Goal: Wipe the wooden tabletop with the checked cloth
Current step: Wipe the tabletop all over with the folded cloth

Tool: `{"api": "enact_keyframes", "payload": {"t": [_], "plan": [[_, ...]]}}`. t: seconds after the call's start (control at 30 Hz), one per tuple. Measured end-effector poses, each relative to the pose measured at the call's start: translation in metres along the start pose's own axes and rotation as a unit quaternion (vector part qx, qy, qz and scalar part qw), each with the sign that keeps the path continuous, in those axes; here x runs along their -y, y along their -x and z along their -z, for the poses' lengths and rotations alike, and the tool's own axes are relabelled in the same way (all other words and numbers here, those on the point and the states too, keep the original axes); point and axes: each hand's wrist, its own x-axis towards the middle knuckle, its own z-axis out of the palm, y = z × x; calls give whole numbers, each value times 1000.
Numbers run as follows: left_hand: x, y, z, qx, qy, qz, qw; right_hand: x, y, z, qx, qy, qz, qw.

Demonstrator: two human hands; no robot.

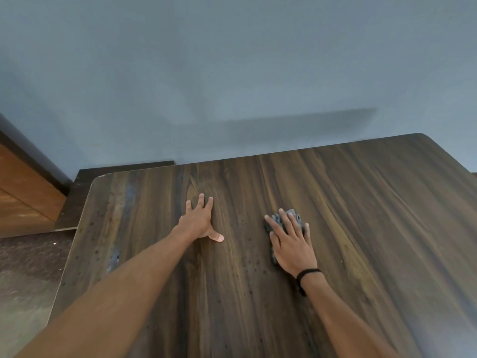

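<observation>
Flat beneath the right hand [290, 244], the checked cloth [282, 223] is pressed to the wooden tabletop [361, 215], peeking out past its straight, spread fingers [285, 215]. Left of it, well apart, the left hand [200, 219] rests on bare wood, fingers splayed and relaxed, holding nothing.

Plain blue-grey wall [232, 60] fills the upper field, evenly lit, with a soft rectangular shadow [296, 125] low on its right half. At far left, an orange-brown wooden panel [23, 192] edged by a dark frame [33, 156]; beside it a dark brown board [77, 200] at the wall base, above speckled dark floor [31, 254]
</observation>
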Motion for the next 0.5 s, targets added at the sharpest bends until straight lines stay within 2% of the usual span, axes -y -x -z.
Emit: {"api": "enact_keyframes", "payload": {"t": [0.07,0.17,0.3,0.43,0.5], "plan": [[3,-3,0,3,0,-3,1000,17,1,-5,-3,2,-5,1000],[4,-7,-2,10,-2,-7,1000,9,22,-14,24,14,65,998],[3,-8,0,13,5,0,1000,7,10,-2,7,-9,-17,1000],[-2,-2,0,15,-1,4,1000,18,28,-18,49,24,79,995],[-6,4,-2,11,-6,12,1000,6,30,-14,42,29,73,996]]}}
